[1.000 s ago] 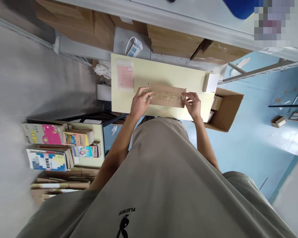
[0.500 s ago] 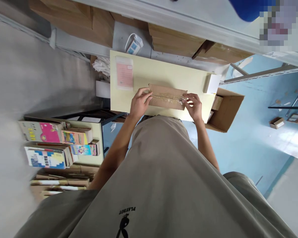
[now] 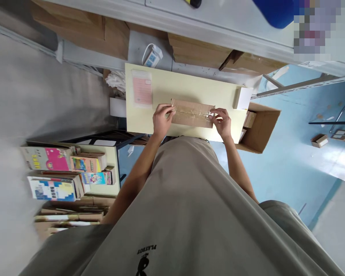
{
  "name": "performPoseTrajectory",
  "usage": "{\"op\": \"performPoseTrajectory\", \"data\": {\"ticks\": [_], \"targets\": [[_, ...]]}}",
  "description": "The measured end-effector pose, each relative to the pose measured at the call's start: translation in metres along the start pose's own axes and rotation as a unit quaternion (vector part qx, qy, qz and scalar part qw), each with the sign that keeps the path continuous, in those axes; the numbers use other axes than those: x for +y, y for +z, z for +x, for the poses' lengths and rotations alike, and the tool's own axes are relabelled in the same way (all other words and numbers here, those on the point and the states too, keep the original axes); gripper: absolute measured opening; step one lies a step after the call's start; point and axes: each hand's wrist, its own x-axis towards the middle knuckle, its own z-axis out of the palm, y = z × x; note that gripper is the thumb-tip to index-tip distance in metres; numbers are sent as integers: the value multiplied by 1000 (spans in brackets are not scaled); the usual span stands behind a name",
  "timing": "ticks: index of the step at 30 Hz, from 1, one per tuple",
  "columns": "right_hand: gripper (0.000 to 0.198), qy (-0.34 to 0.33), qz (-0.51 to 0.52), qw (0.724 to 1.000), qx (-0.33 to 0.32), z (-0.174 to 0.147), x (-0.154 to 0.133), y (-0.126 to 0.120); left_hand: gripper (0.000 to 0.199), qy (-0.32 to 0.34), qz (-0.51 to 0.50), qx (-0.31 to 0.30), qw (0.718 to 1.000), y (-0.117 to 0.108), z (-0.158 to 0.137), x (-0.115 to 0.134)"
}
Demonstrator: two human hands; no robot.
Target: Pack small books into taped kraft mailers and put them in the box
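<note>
A small brown cardboard box [image 3: 186,119] lies on the cream tabletop close to my body, its flaps meeting in a lengthwise seam. Shiny clear packing tape [image 3: 194,114] runs along that seam and glints toward the right end. My left hand [image 3: 162,119] pinches at the tape's left end, thumb and forefinger together by the box edge. At the opposite edge, my right hand [image 3: 222,122] pinches the tape's right end, where it looks slightly crumpled. The box's underside and contents are hidden.
A pink printed form [image 3: 142,90] lies on the cream table [image 3: 163,82] at left, and a white box [image 3: 243,98] stands at its right end. An open carton [image 3: 263,128] sits beyond that. Behind are a power strip [image 3: 153,57] and large cartons. Stacked books [image 3: 53,188] are at lower left.
The view has shifted slightly. Both hands remain at the ends of the box, and the tape between them now looks flatter and more spread over the seam.
</note>
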Motion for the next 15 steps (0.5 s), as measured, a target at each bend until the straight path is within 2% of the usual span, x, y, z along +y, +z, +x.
{"op": "performPoseTrajectory", "data": {"ticks": [7, 15], "targets": [[32, -3, 15, 1000, 10, -3, -4, 1, 16, 4, -16, -11, 1000, -3, 7, 2], [57, 1, 53, 998, 15, -15, -14, -2, 19, 32, 0, -21, 999, -29, 4, 13]]}}
